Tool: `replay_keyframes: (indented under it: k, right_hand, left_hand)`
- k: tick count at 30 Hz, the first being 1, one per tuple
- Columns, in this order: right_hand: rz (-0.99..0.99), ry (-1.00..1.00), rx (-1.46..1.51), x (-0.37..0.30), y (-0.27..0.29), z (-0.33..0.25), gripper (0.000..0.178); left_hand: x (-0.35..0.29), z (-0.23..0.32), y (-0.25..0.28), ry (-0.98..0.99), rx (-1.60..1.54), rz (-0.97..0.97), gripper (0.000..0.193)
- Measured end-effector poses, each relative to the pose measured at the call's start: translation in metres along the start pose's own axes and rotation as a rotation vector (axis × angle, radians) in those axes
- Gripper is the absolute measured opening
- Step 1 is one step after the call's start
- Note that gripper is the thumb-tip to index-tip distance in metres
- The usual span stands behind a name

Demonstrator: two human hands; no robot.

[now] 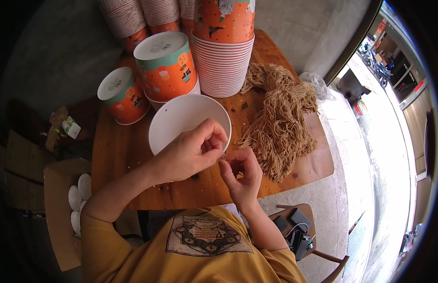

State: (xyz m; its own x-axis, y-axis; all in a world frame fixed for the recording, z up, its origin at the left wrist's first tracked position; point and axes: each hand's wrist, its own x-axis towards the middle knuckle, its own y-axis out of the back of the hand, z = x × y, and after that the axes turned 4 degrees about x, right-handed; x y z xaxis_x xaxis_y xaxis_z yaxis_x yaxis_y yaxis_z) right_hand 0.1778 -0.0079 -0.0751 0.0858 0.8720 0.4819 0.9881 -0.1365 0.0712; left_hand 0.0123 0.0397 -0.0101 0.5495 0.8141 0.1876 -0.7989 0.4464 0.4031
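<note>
A white paper bucket [174,115] stands with its open mouth toward me, a small dark hole showing in its inner wall near the rim. In front of its near right edge, my left hand [193,148] is closed in a pinch. My right hand [242,174] pinches too, its fingertips almost meeting the left ones. Whatever lies between the fingers is too small to make out. To the right of the bucket, close to my right hand, lies a large loose bundle of tan cords [280,125].
Upside-down orange and green paper buckets [164,68] and a tall nested stack [223,66] stand behind on the wooden table [299,167]. A cardboard box [63,212] holding white round pieces sits at left. Electronic devices lie on a chair [308,214] at right.
</note>
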Motion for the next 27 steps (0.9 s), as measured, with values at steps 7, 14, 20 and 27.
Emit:
replay_keyframes:
  k: [7, 14, 20, 27]
  right_hand:
    - [-0.006, -0.027, 0.001, 0.002, 0.0007, -0.0003, 0.02]
    - [-0.012, 0.103, -0.121, 0.0049, 0.0035, -0.0052, 0.021]
    - [-0.024, 0.041, -0.056, 0.0005, 0.0043, 0.0033, 0.023]
    - [-0.017, 0.135, -0.11, 0.0026, 0.0035, -0.0031, 0.02]
  left_hand:
    - [0.0003, 0.0059, 0.0013, -0.043, 0.107, -0.021, 0.02]
    - [0.0014, 0.0092, 0.0013, -0.06, 0.139, -0.023, 0.02]
    - [0.0019, 0.0045, 0.0006, -0.02, 0.079, -0.01, 0.018]
    - [0.0024, 0.0058, 0.001, 0.006, 0.066, -0.022, 0.017]
